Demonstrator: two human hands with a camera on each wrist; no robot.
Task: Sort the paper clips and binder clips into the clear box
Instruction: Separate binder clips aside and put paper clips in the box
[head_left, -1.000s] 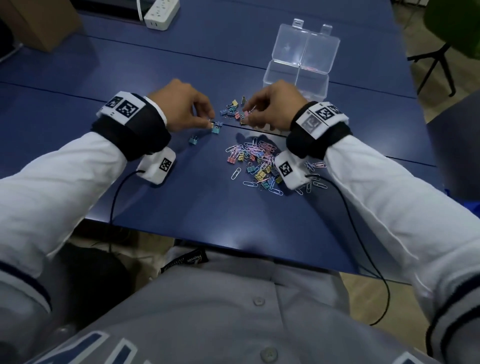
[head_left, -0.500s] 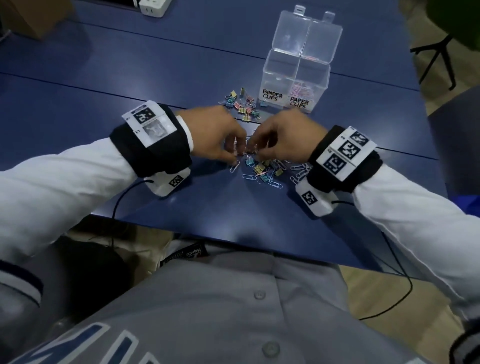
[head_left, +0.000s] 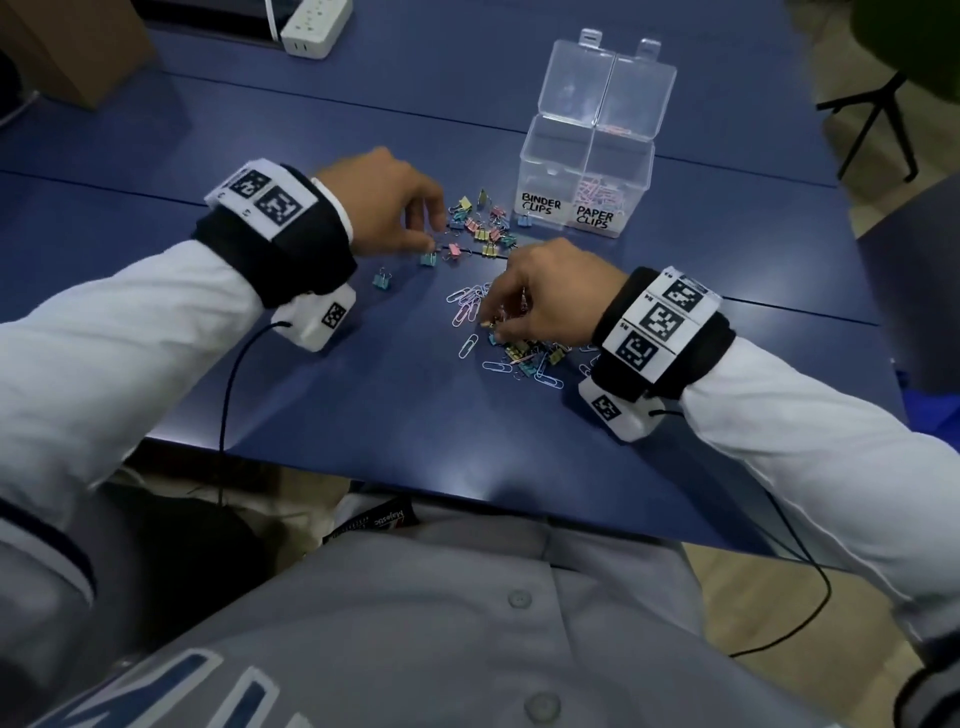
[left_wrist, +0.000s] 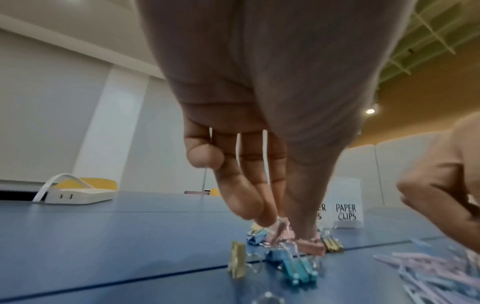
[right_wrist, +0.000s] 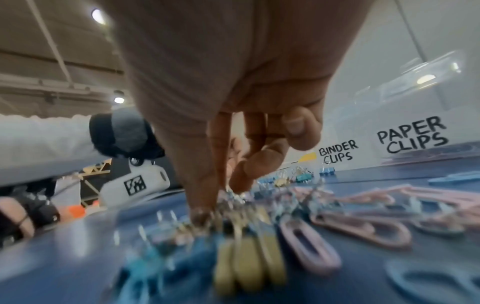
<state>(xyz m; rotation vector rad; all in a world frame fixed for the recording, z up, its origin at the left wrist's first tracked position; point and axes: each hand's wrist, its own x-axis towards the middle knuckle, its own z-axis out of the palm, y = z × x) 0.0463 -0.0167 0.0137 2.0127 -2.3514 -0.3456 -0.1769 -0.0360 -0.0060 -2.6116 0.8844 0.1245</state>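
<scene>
The clear box (head_left: 587, 150) stands open at the far right, its front labelled BINDER CLIPS and PAPER CLIPS; pink paper clips (head_left: 602, 192) lie in the right compartment. Several pastel binder clips (head_left: 480, 228) lie just left of the box. A mixed heap of paper clips and binder clips (head_left: 519, 353) sits nearer me. My left hand (head_left: 434, 241) reaches down at the binder clip group, and in the left wrist view its thumb and fingers pinch the wire handle of a pink binder clip (left_wrist: 311, 246). My right hand (head_left: 491, 330) pinches binder clip handles (right_wrist: 228, 197) in the heap.
A white power strip (head_left: 311, 26) and a cardboard box (head_left: 67, 47) sit at the far left of the blue table (head_left: 363, 415). Chair legs (head_left: 872, 130) stand beyond the right edge. Cables hang from both wrist cameras over the near edge.
My left hand has moved away from the mixed heap, up and left to the binder clip group. My right hand stays at the heap.
</scene>
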